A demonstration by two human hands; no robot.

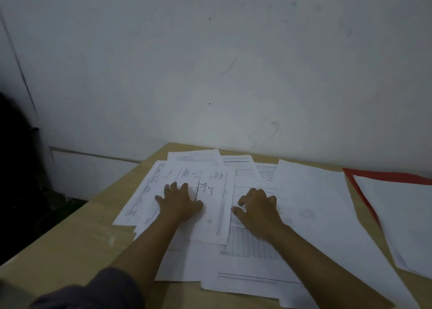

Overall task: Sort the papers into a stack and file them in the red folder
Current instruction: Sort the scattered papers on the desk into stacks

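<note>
Several printed white papers [313, 206] lie scattered and overlapping across the middle of a light wooden table [70, 245]. My left hand [178, 201] rests flat with spread fingers on a sheet with a diagram [210, 217] at the left of the pile. My right hand [258, 207] presses on a sheet to the right of it, fingers slightly bent, holding nothing. The red folder [383, 176] lies open at the far right, with white sheets [404, 217] lying on it.
A pale wall [210, 63] stands right behind the table's far edge. A dark area [16, 168] lies off the table's left side. Bare tabletop shows at the front left.
</note>
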